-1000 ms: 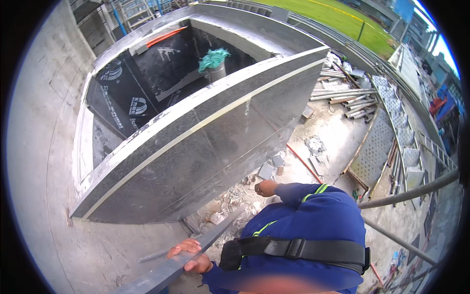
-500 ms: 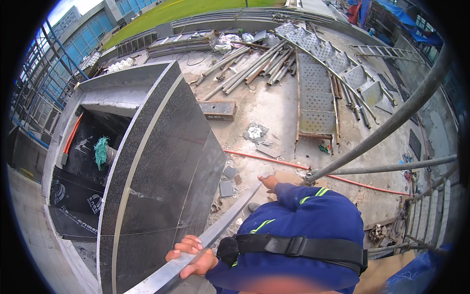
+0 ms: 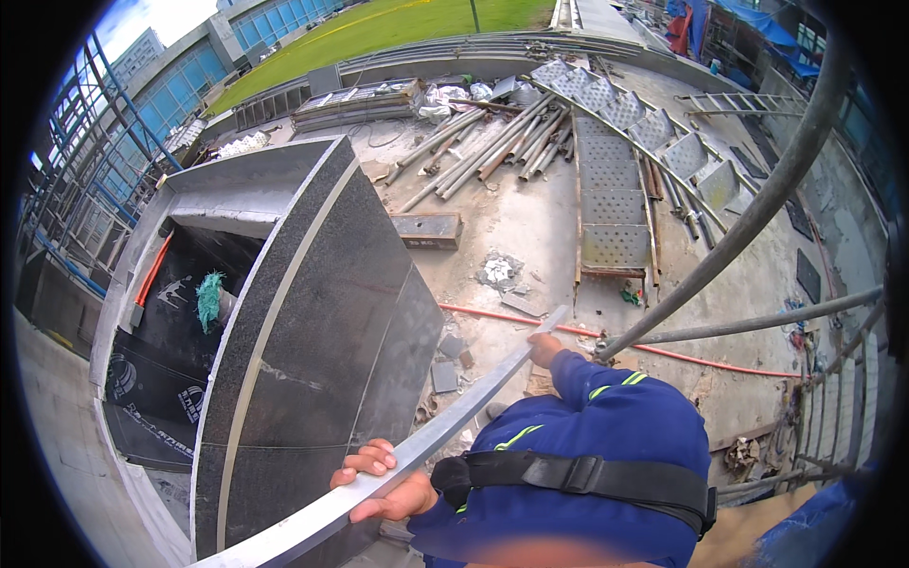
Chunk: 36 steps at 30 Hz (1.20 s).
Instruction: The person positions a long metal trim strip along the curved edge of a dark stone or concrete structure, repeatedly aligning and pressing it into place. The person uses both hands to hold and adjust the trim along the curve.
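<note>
A long, straight silver metal bar point(image 3: 456, 405) runs slantwise from the lower left toward the middle of the view. My left hand point(image 3: 386, 479) is closed around its nearer part, fingers over one side and thumb on the other. Close to the far end, my right hand point(image 3: 546, 349) is closed on the same bar; its fingers are partly hidden. The bar's near end runs out of view at the bottom. Left of it stands a dark, stone-faced curved wall point(image 3: 322, 350) with a pale strip, and the bar's lower part passes in front of this wall.
Grey scaffold poles point(image 3: 748, 227) slant close on my right. An orange-red pipe point(image 3: 701, 358) crosses the floor ahead. Farther off lie loose pipes point(image 3: 502, 142), metal stair sections point(image 3: 615, 189) and a rectangular block point(image 3: 426, 230). Broken tiles point(image 3: 444, 376) lie by the wall. A black-lined recess point(image 3: 180, 350) opens behind it.
My right hand, open beside the bar's far end before, has closed on it. The bar's far end has shifted right and farther away; my left hand has moved slightly right with it.
</note>
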Motion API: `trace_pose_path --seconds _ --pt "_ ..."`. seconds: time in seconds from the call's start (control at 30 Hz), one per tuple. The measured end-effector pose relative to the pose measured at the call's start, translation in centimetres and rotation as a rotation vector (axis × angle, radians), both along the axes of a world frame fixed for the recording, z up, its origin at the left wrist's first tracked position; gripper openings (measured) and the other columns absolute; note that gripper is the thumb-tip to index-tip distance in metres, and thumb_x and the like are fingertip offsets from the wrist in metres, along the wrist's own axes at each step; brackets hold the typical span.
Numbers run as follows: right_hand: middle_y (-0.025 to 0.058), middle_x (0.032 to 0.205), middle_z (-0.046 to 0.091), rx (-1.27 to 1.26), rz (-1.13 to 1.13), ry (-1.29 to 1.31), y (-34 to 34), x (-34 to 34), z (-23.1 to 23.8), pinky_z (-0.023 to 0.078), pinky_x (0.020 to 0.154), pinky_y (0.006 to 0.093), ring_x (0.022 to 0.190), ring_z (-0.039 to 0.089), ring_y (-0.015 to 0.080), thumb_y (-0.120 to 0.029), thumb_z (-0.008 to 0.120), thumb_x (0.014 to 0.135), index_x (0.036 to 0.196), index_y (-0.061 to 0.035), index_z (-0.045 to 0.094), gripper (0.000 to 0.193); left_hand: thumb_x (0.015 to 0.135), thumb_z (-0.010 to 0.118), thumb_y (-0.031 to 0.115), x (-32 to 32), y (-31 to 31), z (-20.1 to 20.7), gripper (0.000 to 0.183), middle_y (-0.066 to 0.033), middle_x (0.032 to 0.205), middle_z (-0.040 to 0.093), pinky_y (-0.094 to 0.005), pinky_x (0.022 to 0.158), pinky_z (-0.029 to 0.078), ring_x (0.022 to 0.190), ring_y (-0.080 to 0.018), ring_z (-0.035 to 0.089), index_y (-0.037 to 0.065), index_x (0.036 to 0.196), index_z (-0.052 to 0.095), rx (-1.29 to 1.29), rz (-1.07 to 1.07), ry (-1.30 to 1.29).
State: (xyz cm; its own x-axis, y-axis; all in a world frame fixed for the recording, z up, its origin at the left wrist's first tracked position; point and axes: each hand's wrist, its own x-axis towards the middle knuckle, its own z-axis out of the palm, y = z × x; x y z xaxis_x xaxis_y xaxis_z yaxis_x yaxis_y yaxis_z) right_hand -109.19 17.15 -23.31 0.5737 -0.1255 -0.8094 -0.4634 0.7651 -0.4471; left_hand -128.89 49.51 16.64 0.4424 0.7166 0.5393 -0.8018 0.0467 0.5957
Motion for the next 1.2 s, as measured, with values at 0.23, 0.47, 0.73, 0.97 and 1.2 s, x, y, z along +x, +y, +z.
trace_pose_path --seconds 0.23,0.47,0.73,0.97,1.2 --pt "0.0166 0.098 0.065 -0.04 -0.065 -0.196 -5.5 3.2 -2.4 0.065 0.079 0.0508 0.09 0.073 0.0378 0.006 0.068 0.085 0.119 0.0052 0.058 0.035 0.109 0.044 0.063 -2.8 1.2 -0.5 0.064 -0.0148 0.107 0.059 -0.0386 0.086 0.054 0.096 -0.0222 0.062 0.007 0.139 0.045 0.175 0.056 0.143" --pt "0.0109 0.089 0.061 -0.293 -0.138 -0.129 -12.7 12.6 4.4 0.051 0.054 0.0355 0.068 0.061 0.0221 -0.002 0.072 0.082 0.106 0.0015 0.062 0.025 0.109 0.049 0.053 -6.1 2.9 -0.4 0.066 -0.0184 0.116 0.059 -0.043 0.092 0.057 0.104 -0.0276 0.064 0.006 0.153 0.033 0.09 0.067 0.374" --pt "0.0107 0.117 0.066 -0.002 -0.191 -0.481 -17.0 26.3 11.9 0.056 0.099 0.048 0.11 0.065 0.0278 -0.026 0.079 0.095 0.121 -0.0047 0.065 0.036 0.105 0.058 0.062 -2.3 -1.3 -7.2 0.051 -0.0055 0.115 0.067 -0.0445 0.094 0.056 0.112 -0.0254 0.067 0.016 0.127 0.056 -0.486 0.067 0.413" --pt "0.0136 0.135 0.062 0.197 -0.028 -0.811 -7.9 28.4 15.3 0.047 0.114 0.0439 0.131 0.057 0.0295 -0.025 0.069 0.106 0.137 -0.0008 0.059 0.041 0.1 0.057 0.074 -0.3 0.3 -7.4 0.065 -0.0129 0.104 0.064 -0.039 0.071 0.057 0.09 -0.0262 0.067 0.012 0.12 0.053 -0.649 0.284 0.587" --pt "0.0087 0.137 0.064 0.225 0.043 -0.862 5.6 31.0 21.5 0.045 0.111 0.0363 0.128 0.06 0.0234 -0.025 0.076 0.101 0.143 -0.0048 0.058 0.049 0.096 0.064 0.075 -1.4 8.6 -5.0 0.09 -0.0173 0.113 0.059 -0.0362 0.074 0.055 0.094 -0.0272 0.066 0.004 0.147 0.043 -0.663 0.362 0.657"
